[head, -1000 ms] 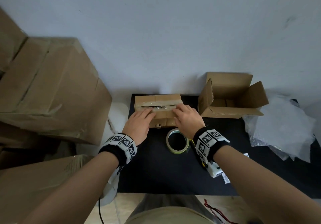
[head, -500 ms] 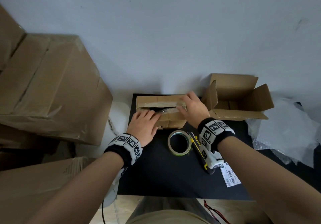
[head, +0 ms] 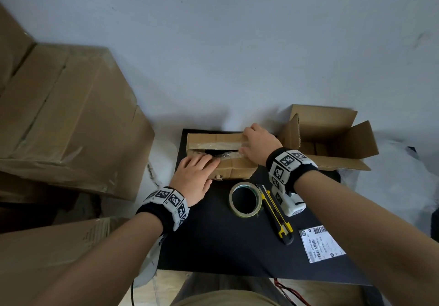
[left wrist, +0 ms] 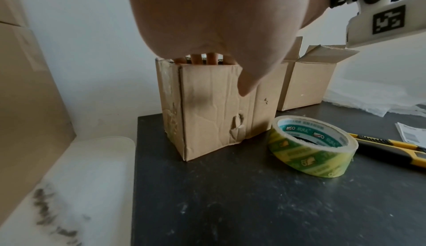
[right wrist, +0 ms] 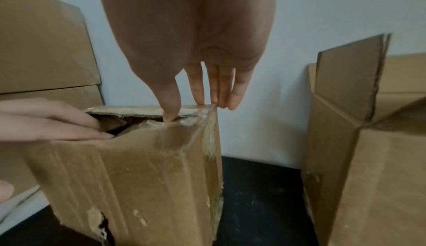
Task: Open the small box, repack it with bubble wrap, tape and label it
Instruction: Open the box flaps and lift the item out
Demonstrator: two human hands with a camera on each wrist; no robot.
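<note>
The box [head: 213, 138] is stood at the back of the mat [head: 213, 246], its long axis and top seam [head: 221, 151] running left to right; the seam is split in the middle and taped at its right end. The left hand [head: 192, 180] is laid flat on the near flap, and the right hand [head: 259, 146], nearer the taped end, is set with straight fingers over the far flap and thumb tip in the seam, nothing being gripped. Room is left behind the box, but a carton [head: 358, 139] is just beside its right end.

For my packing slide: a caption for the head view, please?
The left hand and right hand pry open the small box; tape roll and utility knife lie nearby.
</note>
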